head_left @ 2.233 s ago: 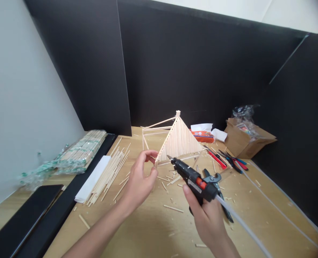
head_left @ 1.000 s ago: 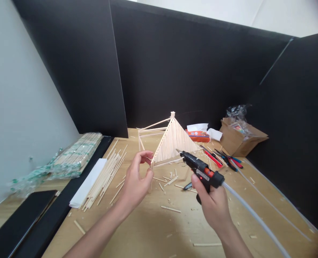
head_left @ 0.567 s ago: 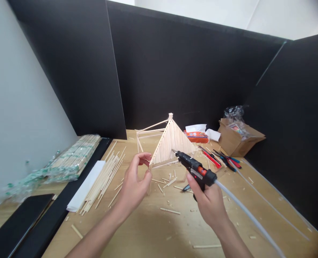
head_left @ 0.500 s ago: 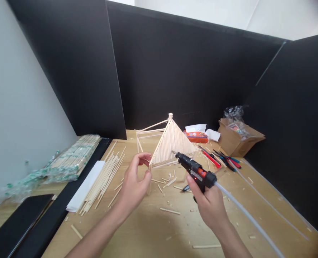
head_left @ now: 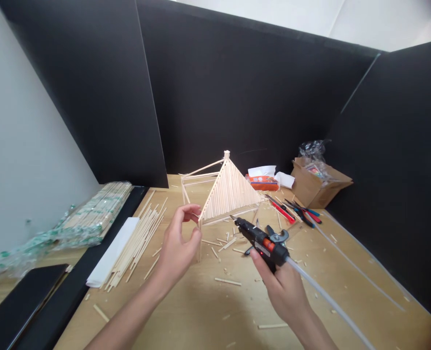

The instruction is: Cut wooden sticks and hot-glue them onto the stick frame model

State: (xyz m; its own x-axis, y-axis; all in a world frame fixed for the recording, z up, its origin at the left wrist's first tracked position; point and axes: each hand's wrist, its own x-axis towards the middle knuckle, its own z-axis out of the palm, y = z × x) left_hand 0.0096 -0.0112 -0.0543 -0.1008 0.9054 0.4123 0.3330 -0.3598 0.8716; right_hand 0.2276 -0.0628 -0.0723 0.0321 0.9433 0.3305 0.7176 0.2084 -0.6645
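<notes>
A small house-like frame of thin wooden sticks [head_left: 232,192] stands on the table, its triangular front covered with sticks laid side by side. At its front left corner is my left hand [head_left: 181,238], thumb and fingers curled around the corner post; the fingertips are partly hidden behind it. My right hand [head_left: 283,287] grips a black hot glue gun [head_left: 261,239] with a small red light and a pale cord. The gun's nozzle points up and left, close to the lower edge of the triangular panel; whether it touches cannot be told.
Loose sticks [head_left: 137,248] lie beside white paper [head_left: 115,253] at left, near a wrapped stick bundle [head_left: 94,214]. Pliers [head_left: 306,214], a red-handled tool [head_left: 284,213], an orange packet [head_left: 262,183] and a cardboard box [head_left: 319,187] sit at right. Stick offcuts litter the middle.
The glue gun's nozzle has dropped from the panel's face to near its lower edge. A dark clamp-like tool behind the gun shows more now. My left hand stays at the corner.
</notes>
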